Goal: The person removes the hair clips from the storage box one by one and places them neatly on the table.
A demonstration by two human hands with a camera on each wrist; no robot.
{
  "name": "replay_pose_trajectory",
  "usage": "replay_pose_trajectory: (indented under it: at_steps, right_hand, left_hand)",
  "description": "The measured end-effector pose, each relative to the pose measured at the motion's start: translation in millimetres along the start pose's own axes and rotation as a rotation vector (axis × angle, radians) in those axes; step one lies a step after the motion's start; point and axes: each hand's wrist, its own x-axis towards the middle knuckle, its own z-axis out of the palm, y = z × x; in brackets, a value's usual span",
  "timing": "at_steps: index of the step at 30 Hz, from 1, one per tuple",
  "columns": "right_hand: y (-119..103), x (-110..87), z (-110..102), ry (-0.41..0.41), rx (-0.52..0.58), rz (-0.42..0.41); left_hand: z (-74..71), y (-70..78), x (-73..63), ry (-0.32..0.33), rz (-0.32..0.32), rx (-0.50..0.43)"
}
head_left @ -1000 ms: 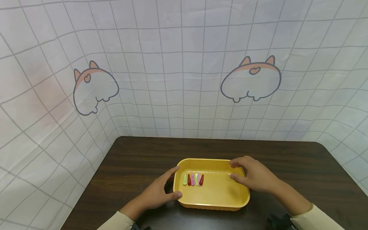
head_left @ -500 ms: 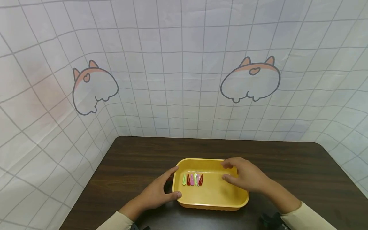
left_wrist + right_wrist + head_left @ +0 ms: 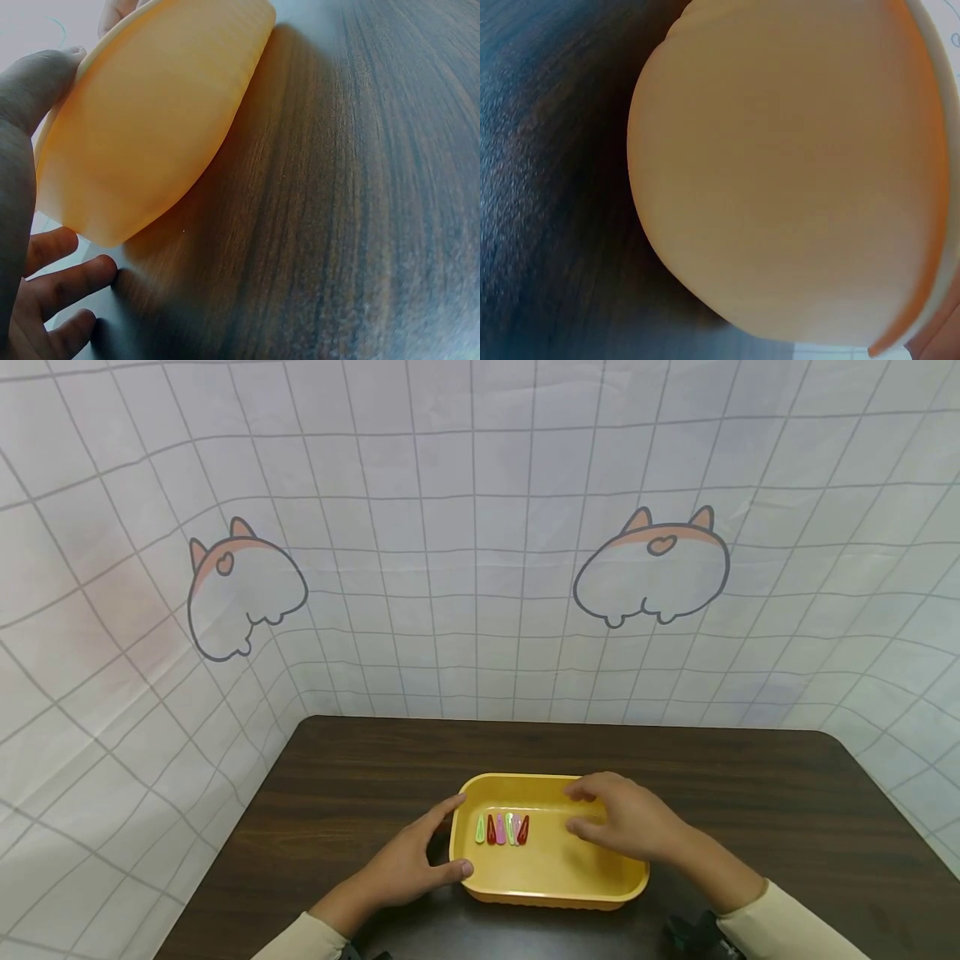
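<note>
A yellow plastic tray (image 3: 570, 881) with raised sides stands on the dark table. Several snap hair clips lie upright in a row in its left half: a green hair clip (image 3: 480, 828) at the left end, a red hair clip (image 3: 523, 830) at the right end, and pink, red and green ones between. My left hand (image 3: 408, 860) rests against the tray's left end, thumb on the near rim, forefinger at the far left corner. My right hand (image 3: 630, 818) hovers over the tray's right half, thumb and fingers apart, nothing between them. In the right wrist view the tray's outer wall (image 3: 787, 172) hides those fingers.
The dark wood-grain table (image 3: 360, 777) extends around the tray on every side. A white grid-patterned cloth (image 3: 450, 568) hangs behind it and along both sides. Dark wrist gear (image 3: 701, 935) sits below my right sleeve.
My right hand has moved left over the tray, from its right end toward the clips. My left hand, the tray and the clips stay put.
</note>
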Motion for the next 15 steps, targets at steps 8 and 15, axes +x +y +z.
replay_pose_trajectory:
  at_steps: [8, 15]
  right_hand:
    - [-2.5, 4.9, 8.5, -0.023, -0.011, -0.006]
    - [-4.7, 10.7, 16.2, -0.057, -0.028, -0.019]
  left_hand:
    - [-0.4, 1.6, -1.1, 0.0, -0.001, 0.005]
    - [-0.5, 2.8, -1.2, 0.001, 0.003, 0.002]
